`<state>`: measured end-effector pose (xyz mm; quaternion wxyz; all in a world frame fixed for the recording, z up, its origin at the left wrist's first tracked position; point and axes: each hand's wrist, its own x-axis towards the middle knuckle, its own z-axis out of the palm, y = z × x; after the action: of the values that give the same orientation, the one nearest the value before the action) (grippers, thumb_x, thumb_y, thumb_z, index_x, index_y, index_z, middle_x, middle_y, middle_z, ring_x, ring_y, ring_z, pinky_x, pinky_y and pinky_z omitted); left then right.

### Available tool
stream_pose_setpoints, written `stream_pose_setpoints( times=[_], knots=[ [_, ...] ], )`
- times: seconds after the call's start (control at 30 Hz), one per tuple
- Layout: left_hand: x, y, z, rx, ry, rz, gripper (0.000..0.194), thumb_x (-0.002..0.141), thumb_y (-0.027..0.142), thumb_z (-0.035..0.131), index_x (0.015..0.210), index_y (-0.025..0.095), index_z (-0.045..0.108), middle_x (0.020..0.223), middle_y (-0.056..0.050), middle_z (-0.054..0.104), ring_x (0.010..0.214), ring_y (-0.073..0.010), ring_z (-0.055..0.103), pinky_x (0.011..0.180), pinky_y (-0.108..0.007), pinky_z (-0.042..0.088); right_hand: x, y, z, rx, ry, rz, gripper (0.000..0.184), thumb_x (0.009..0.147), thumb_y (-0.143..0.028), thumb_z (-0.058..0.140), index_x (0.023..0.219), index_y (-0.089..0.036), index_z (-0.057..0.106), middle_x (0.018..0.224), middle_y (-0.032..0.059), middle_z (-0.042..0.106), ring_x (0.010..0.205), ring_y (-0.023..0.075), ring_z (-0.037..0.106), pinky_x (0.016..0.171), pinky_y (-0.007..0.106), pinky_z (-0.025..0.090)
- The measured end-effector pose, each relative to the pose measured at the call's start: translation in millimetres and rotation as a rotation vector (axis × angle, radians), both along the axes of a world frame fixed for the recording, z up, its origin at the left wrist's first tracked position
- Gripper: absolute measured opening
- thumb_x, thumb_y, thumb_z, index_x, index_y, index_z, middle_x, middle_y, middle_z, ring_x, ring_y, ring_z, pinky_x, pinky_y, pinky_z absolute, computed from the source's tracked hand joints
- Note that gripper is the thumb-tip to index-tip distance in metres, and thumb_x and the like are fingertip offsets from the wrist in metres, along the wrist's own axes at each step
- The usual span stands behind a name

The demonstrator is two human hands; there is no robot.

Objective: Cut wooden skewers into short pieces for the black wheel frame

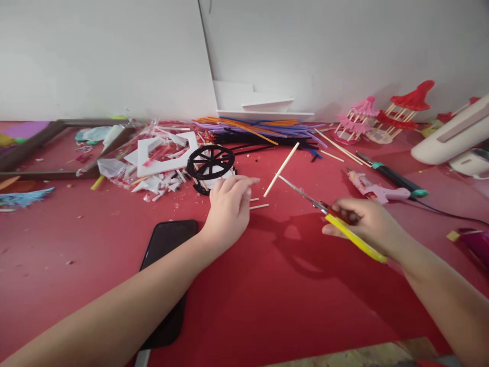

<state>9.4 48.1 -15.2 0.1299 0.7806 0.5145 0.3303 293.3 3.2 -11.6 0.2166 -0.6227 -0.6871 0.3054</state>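
My right hand (pixel 367 221) is closed round the handles of a pair of scissors (pixel 355 239) with a yellow handle. Their blades point up and left, and the tips meet a pale wooden stick (pixel 281 169) that slants across them. Whether the stick lies between the blades, I cannot tell. My left hand (pixel 229 209) is at the centre with its index finger stretched to the right and nothing visible in it. Just beyond it stands a small craft piece with a black spoked wheel top (pixel 211 163). Short cut sticks (pixel 260 207) lie beside the left hand's fingers.
A black phone (pixel 168 244) lies under my left forearm. White foam scraps (pixel 168 158), plastic wrap and a bundle of pipe cleaners (pixel 260 131) are at the back. At right are a pink glue gun (pixel 376 191), a green-black tool (pixel 399 181) and pink and red models (pixel 410 102).
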Motion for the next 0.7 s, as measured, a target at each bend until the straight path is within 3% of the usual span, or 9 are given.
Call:
stream_pose_setpoints(
  times=[0.07,0.17,0.33,0.5,0.7],
  knots=[
    [1,-2,3.1,-0.086,-0.228,-0.046,0.027,0.095,0.023,0.043,0.109,0.019,0.065,0.104,-0.006,0.069,0.097,-0.0198,0.061,0.091,-0.038,0.047,-4,-1,0.0,0.051,-0.070,0.035,0.044,0.066,-0.055,0.073,0.066,-0.020,0.047,0.058,-0.0064,0.033,0.053,0.0087,0.031,0.045,0.022,0.024],
    [2,-4,6.9,-0.278,-0.488,-0.113,0.024,0.090,0.036,0.055,0.097,0.018,0.069,0.091,-0.004,0.073,0.082,-0.0160,0.067,0.077,-0.028,0.054,-11,-2,3.1,0.123,-0.146,0.108,0.044,0.067,-0.056,0.073,0.064,-0.020,0.046,0.056,-0.0065,0.035,0.052,0.0084,0.030,0.045,0.021,0.024],
    [3,-7,7.5,-0.430,-0.703,-0.158,0.020,0.079,0.035,0.070,0.088,0.017,0.072,0.085,-0.005,0.075,0.078,-0.0152,0.070,0.075,-0.025,0.056,-15,-3,6.6,0.220,-0.206,0.150,0.044,0.071,-0.056,0.070,0.065,-0.020,0.047,0.056,-0.0056,0.042,0.051,0.0086,0.035,0.045,0.021,0.028],
    [3,-11,6.6,-0.426,-0.672,-0.185,0.016,0.079,0.032,0.069,0.079,0.016,0.069,0.079,-0.004,0.074,0.074,-0.0151,0.069,0.069,-0.025,0.055,-11,-4,4.0,0.347,-0.222,0.180,0.041,0.072,-0.057,0.068,0.071,-0.019,0.052,0.061,-0.0023,0.053,0.052,0.0106,0.045,0.049,0.024,0.036],
    [8,-23,9.8,-0.240,-0.478,-0.304,0.006,0.081,0.018,0.063,0.076,0.018,0.066,0.082,-0.004,0.072,0.078,-0.0167,0.066,0.075,-0.030,0.052,-17,-11,4.4,0.348,-0.197,0.227,0.034,0.075,-0.046,0.069,0.093,-0.019,0.057,0.087,0.0049,0.065,0.073,0.0168,0.061,0.065,0.027,0.046]
  ],
)
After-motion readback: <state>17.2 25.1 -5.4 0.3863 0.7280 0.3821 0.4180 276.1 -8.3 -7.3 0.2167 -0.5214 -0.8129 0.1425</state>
